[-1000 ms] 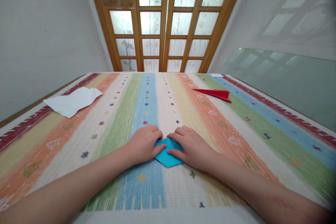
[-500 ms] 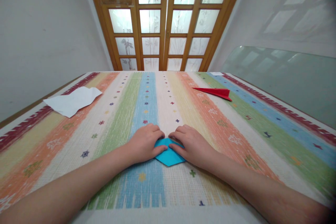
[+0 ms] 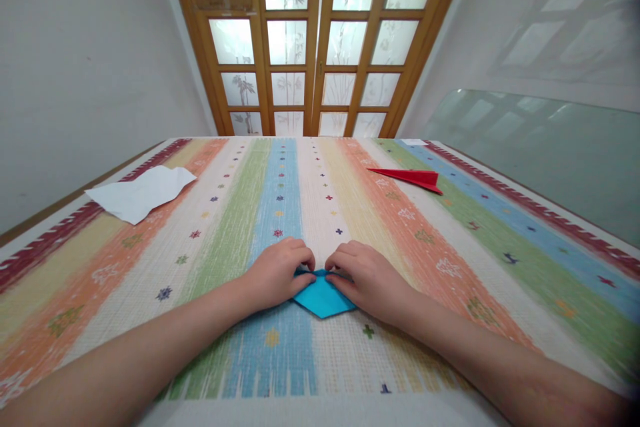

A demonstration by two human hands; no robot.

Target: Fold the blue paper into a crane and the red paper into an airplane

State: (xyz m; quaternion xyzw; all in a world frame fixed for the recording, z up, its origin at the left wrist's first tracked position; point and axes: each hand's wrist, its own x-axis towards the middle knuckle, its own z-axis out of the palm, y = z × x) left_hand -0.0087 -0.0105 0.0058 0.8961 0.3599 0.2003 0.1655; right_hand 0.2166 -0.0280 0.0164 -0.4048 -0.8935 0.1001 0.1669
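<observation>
A small folded sheet of blue paper (image 3: pixel 323 297) lies on the striped tablecloth near me, with one point facing my body. My left hand (image 3: pixel 283 269) pinches its left far edge between thumb and fingers. On the opposite side my right hand (image 3: pixel 364 272) grips the right far edge the same way. Between the two thumbs the far edge is bent up a little. My fingertips hide the paper's outer corners.
A red folded paper plane (image 3: pixel 413 178) rests at the back right of the tablecloth (image 3: pixel 240 240). Toward the back left lies a creased white sheet (image 3: pixel 140 193). Beyond the table stand wooden doors with glass panes (image 3: pixel 287 40); a glass panel (image 3: pixel 530 147) leans at the right wall.
The blue paper's far edge, flat before, is now lifted and curled toward me. My fingers have shifted slightly apart along it. The red plane and white sheet stay put.
</observation>
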